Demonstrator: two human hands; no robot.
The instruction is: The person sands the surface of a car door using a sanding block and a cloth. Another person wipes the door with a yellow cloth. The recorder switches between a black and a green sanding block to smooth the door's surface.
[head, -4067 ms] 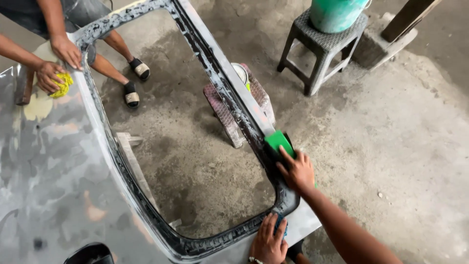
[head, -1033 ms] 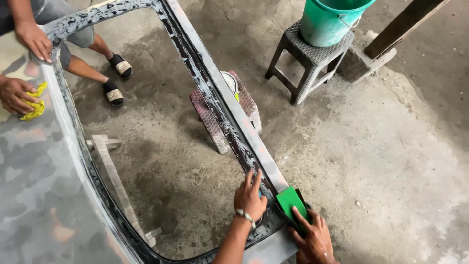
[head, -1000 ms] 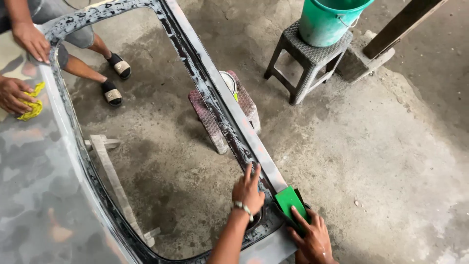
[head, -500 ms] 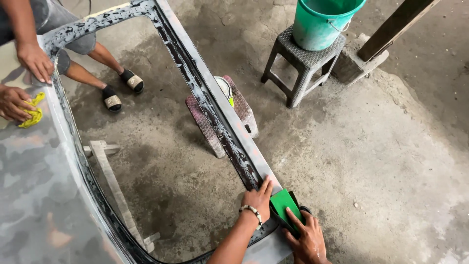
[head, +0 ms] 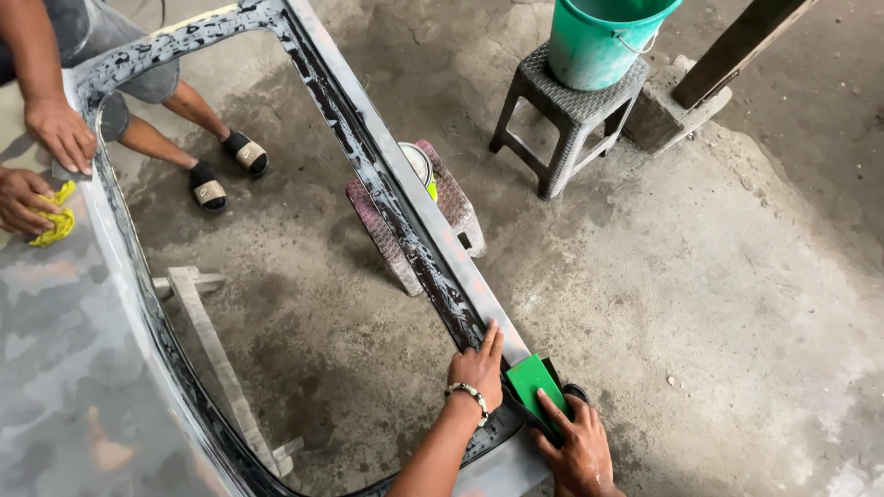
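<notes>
A large grey car body panel (head: 83,368) with a window opening lies flat in front of me, its wet frame rail (head: 405,221) running from top centre down to the bottom. My left hand (head: 477,370), with a bead bracelet on the wrist, rests flat on the rail near its lower corner. Beside it, my right hand (head: 575,446) presses a green sanding block (head: 532,382) against the rail's outer edge. A second person's hands (head: 55,138) rest on the far left of the panel, one holding a yellow cloth (head: 53,221).
A teal bucket (head: 603,37) stands on a grey plastic stool (head: 566,115) at the top. A low pinkish stool (head: 428,216) with a small tin sits under the rail. A wooden support (head: 216,354) lies below the opening. The other person's sandalled feet (head: 226,166) stand on the concrete floor.
Both my hands and the green block have slid a little along the rail's lower corner. The other person's hands have shifted on the far left of the panel.
</notes>
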